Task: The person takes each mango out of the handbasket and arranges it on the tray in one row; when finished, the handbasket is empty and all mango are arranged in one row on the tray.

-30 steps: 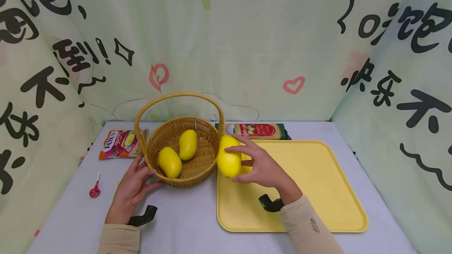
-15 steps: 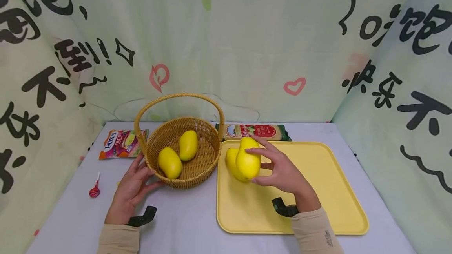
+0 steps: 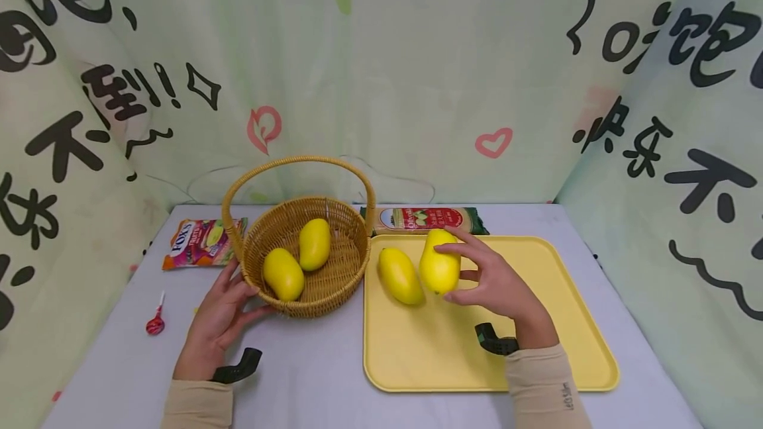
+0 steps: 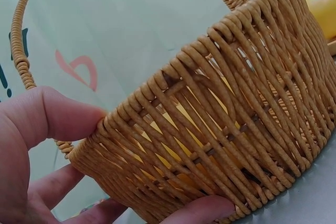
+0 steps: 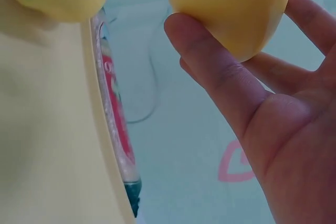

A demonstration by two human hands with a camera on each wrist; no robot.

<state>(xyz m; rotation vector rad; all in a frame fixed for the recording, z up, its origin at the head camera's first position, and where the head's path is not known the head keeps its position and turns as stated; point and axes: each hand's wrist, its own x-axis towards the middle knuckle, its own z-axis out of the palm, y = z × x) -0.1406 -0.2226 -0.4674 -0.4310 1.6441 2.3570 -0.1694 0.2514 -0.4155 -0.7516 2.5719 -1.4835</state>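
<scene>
My right hand pinches a yellow mango between thumb and fingers, above the yellow tray. Just left of it, a second mango lies on the tray. In the right wrist view the held mango is cut off by the top edge. My left hand holds the wicker basket by its lower left side. Seen from the left wrist, a finger lies on the rim of the basket and another digit presses low on its wall. Two mangoes lie inside it.
A colourful candy bag lies behind my left hand, partly behind the basket handle. A red lollipop lies at the left of the table. Along the back, a pasta packet sits behind the tray. Curtains enclose the table's back and sides.
My right hand has carried its mango rightward, from beside the basket to farther over the tray, uncovering the mango lying there. The left hand and basket stay in place.
</scene>
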